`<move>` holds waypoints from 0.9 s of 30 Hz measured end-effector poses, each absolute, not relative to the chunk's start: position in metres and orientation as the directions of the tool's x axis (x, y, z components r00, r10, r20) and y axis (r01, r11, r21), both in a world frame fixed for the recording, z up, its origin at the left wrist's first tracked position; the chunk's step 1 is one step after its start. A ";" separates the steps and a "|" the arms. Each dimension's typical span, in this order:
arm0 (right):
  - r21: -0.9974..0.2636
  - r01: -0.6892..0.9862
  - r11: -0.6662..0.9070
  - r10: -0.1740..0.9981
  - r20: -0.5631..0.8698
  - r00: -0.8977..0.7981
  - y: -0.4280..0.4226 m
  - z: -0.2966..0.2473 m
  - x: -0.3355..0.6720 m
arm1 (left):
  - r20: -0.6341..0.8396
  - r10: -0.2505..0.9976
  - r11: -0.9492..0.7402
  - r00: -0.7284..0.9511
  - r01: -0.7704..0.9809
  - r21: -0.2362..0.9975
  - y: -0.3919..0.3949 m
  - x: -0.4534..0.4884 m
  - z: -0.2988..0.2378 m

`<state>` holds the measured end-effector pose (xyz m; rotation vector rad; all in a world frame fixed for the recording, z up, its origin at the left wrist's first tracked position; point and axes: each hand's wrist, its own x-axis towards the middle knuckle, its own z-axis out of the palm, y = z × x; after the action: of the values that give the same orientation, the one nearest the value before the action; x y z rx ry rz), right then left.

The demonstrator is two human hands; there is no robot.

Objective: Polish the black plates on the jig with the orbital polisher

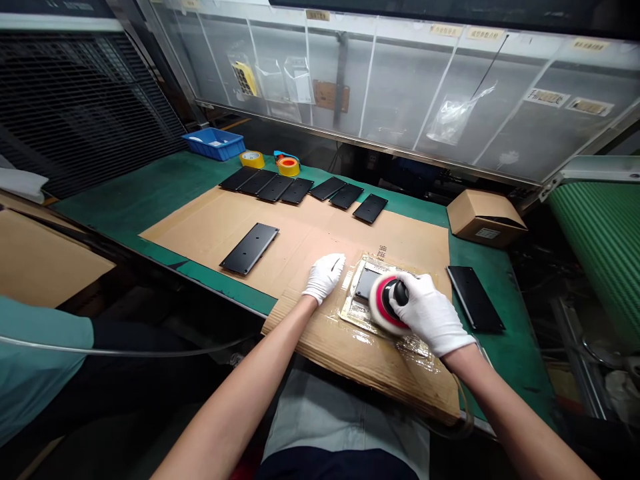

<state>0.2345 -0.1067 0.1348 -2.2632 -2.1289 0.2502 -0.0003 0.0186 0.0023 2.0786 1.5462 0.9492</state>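
My right hand (430, 313), in a white glove, is wrapped round a round red-and-black sander (387, 303). The sander's pad rests on a dark metal plate (365, 282) that lies in a taped, shiny holder (357, 313) on the cardboard sheet (300, 240). My left hand (325, 275), also gloved, presses flat on the cardboard just left of the holder, fingers together and stretched out, holding nothing.
Several black plates (273, 185) lie in a row at the back of the cardboard, one plate (249, 248) lies alone at left, another plate (475, 298) on the green mat at right. Tape rolls (287, 165), a blue tray (214, 143), a small carton (484, 217). A person's teal sleeve (30, 360) at far left.
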 end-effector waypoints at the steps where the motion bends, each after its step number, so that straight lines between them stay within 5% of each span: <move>1: -0.128 0.989 -0.070 0.993 -0.104 0.057 -0.107 0.135 0.234 | 0.291 0.942 -0.322 0.165 0.684 0.655 0.019 0.000 0.002; 27: -0.106 0.991 -0.085 0.987 -0.144 0.070 -0.098 0.140 0.233 | 0.294 0.944 -0.318 0.152 0.665 0.676 0.018 0.000 0.004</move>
<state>0.2333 -0.0980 0.1399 -2.3120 -2.1379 0.2817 0.0000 0.0177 0.0035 2.0479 1.5353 0.9798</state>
